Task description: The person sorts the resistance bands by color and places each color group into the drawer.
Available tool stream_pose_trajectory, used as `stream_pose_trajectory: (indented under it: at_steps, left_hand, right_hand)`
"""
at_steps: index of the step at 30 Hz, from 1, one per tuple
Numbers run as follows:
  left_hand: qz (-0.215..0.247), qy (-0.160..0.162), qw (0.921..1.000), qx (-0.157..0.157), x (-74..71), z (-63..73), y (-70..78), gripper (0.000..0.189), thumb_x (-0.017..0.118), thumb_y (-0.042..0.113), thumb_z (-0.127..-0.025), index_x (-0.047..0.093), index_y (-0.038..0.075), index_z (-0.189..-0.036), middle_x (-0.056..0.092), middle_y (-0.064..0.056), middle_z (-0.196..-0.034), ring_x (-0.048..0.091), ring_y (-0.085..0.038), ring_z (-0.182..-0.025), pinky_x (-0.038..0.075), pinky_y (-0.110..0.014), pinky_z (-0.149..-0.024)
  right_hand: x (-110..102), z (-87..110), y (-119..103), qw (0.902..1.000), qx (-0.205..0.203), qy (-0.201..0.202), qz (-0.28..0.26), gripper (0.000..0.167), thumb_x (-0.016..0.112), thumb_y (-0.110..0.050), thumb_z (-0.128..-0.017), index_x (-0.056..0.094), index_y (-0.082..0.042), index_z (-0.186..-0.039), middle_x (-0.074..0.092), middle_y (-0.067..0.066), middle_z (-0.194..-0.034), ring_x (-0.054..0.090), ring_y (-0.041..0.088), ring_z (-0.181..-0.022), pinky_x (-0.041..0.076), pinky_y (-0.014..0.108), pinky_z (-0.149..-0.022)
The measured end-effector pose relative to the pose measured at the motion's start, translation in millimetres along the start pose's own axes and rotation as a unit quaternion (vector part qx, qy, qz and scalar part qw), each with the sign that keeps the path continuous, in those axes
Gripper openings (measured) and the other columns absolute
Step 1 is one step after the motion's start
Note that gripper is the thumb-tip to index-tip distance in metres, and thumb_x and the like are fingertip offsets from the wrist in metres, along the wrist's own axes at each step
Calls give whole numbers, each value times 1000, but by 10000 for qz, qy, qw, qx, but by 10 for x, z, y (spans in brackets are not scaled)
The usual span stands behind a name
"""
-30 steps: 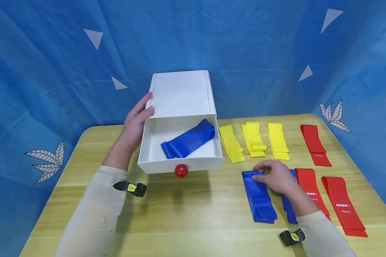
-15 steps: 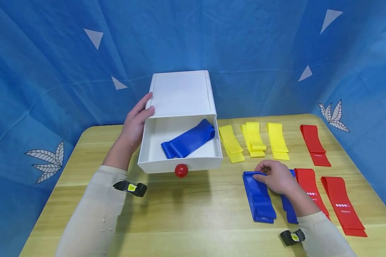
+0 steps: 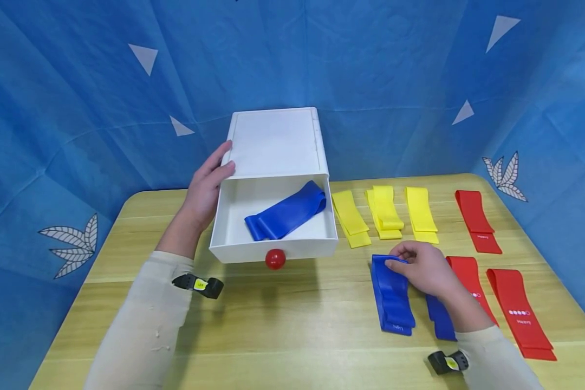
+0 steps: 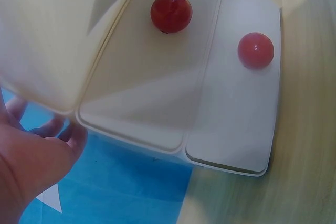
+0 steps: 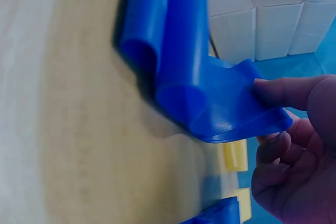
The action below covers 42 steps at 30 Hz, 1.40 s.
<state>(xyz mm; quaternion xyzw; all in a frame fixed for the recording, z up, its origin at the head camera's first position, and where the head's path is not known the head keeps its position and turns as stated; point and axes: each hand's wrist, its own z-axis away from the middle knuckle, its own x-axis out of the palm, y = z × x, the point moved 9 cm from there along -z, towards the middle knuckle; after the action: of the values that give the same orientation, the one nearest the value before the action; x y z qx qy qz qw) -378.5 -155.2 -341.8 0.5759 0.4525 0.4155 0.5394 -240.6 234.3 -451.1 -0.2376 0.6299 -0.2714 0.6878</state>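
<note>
In the head view, my left hand point(image 3: 203, 189) rests against the left side of a white drawer unit point(image 3: 275, 141), fingertips at its upper edge. Its top drawer point(image 3: 234, 250) is pulled out and holds a folded blue resistance band point(image 3: 290, 214). My right hand point(image 3: 426, 271) pinches the far end of another folded blue resistance band point(image 3: 392, 298), printed "Light". The right wrist view shows this band point(image 5: 226, 103) between thumb and fingertips, its end raised. A third blue band point(image 3: 440, 319) lies partly hidden under my right wrist.
Yellow resistance bands point(image 3: 421, 214) lie in a row right of the unit. Red ones point(image 3: 520, 311), some marked "Heavy", lie farther right. Below the pulled-out drawer, the left wrist view shows shut drawers with red knobs point(image 4: 171, 12). A blue curtain point(image 3: 395, 81) hangs behind the wooden table point(image 3: 273, 346).
The far end of the pinched blue band has risen a little, and the band has shifted slightly right with my right hand. My left hand and the drawer unit stay put.
</note>
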Motion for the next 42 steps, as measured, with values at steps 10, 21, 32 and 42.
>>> stream_pose_trajectory:
  at_steps: [10,21,32,42]
  left_hand:
    - [-6,7,10000,-14,-4,0,-8,61,53,37,-102,31,31,-158,20,6,-163,31,-24,-143,37,-49,-108]
    - [-96,58,9999,-5,-15,6,-15,60,53,38,-102,32,32,-158,21,6,-162,31,-23,-142,39,-49,-107]
    - [85,-32,10000,41,16,-1,-2,61,52,34,-103,30,29,-159,19,4,-163,32,-25,-141,36,-49,-108]
    - [60,-4,10000,-9,18,6,3,61,53,35,-102,30,29,-159,19,3,-163,33,-27,-141,37,-50,-108]
  right_hand:
    - [-195,57,-174,9983,-141,391,-402,21,76,-19,-90,69,-4,-102,61,6,-83,52,25,-75,44,33,-61]
    - [-372,100,-392,9953,-419,639,-588,22,75,-26,-92,68,-6,-100,51,8,-70,49,26,-67,40,30,-53]
    - [-550,82,-578,9911,-544,946,-755,26,73,-31,-93,68,-7,-103,59,10,-78,52,27,-73,43,31,-56]
    - [-753,40,-774,9822,-681,1363,-1097,26,72,-28,-94,70,-5,-106,60,10,-83,50,23,-71,41,28,-53]
